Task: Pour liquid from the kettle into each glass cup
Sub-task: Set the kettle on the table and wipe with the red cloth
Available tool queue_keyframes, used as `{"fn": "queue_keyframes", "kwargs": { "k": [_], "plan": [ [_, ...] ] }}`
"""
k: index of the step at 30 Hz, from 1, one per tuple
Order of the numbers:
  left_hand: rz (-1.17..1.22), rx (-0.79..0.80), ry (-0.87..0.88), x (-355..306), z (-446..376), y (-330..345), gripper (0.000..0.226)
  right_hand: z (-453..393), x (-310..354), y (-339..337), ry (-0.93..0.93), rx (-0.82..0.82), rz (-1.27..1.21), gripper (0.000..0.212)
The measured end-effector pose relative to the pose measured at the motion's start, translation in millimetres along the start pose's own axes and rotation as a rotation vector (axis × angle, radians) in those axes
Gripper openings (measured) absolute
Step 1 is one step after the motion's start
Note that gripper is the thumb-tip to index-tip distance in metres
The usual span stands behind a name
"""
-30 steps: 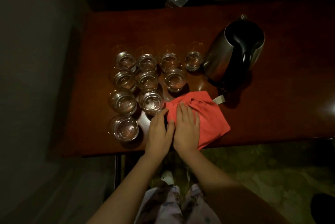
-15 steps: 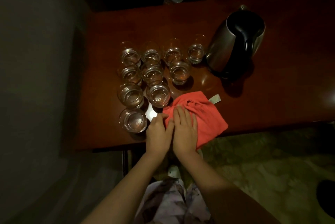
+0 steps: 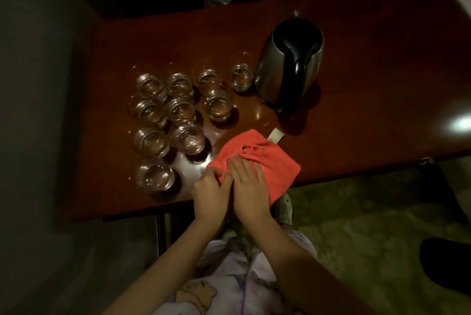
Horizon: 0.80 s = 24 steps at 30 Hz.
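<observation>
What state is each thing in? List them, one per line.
Kettle: upright on the table, lid shut, untouched.
Glass cups: ten, upright, all holding clear liquid.
Red cloth: bunched at the table's near edge.
Right hand: flat on the cloth.
Left hand: fingers at the cloth's left edge.

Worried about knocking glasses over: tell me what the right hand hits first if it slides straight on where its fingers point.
Probably only more red cloth under the right hand, then bare table; the glass cups sit left of that line.

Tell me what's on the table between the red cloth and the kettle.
Head view: only the cloth's small white tag lies between the red cloth and the kettle; otherwise bare tabletop.
</observation>
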State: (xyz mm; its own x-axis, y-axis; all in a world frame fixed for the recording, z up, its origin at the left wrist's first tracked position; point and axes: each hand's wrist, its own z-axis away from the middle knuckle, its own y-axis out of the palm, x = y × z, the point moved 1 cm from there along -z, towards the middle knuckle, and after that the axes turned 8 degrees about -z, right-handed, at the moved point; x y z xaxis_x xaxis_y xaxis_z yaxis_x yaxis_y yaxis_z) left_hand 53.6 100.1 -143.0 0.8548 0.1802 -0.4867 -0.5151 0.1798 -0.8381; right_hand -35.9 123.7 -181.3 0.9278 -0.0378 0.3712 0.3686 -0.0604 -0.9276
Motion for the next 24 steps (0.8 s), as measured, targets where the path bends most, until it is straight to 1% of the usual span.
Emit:
{"fn": "queue_keyframes", "kwargs": {
  "k": [3,4,10,15,20,22,24],
  "plan": [
    [-0.052,0.001,-0.011,-29,-2,13,0.034,-1,-27,-10,-0.002,-0.029,-0.004,0.052],
    [-0.062,0.004,-0.009,-40,-3,19,0.034,-2,-38,-14,0.012,-0.027,-0.014,0.050],
    [-0.046,0.012,-0.019,-110,-3,55,0.031,-14,-105,-38,0.055,0.013,-0.017,0.057],
    [-0.028,-0.006,-0.048,-162,-7,79,0.027,-28,-154,-53,0.061,-0.023,-0.007,0.054],
    [-0.024,-0.036,-0.045,-197,-21,104,0.025,-45,-191,-58,0.101,-0.016,0.030,0.055],
    [-0.041,-0.040,-0.034,-208,-28,112,0.025,-54,-203,-59,0.104,-0.038,0.058,0.054],
    [-0.058,-0.040,-0.016,-235,-34,124,0.025,-63,-231,-65,0.111,-0.082,0.055,0.054]
  ]
}}
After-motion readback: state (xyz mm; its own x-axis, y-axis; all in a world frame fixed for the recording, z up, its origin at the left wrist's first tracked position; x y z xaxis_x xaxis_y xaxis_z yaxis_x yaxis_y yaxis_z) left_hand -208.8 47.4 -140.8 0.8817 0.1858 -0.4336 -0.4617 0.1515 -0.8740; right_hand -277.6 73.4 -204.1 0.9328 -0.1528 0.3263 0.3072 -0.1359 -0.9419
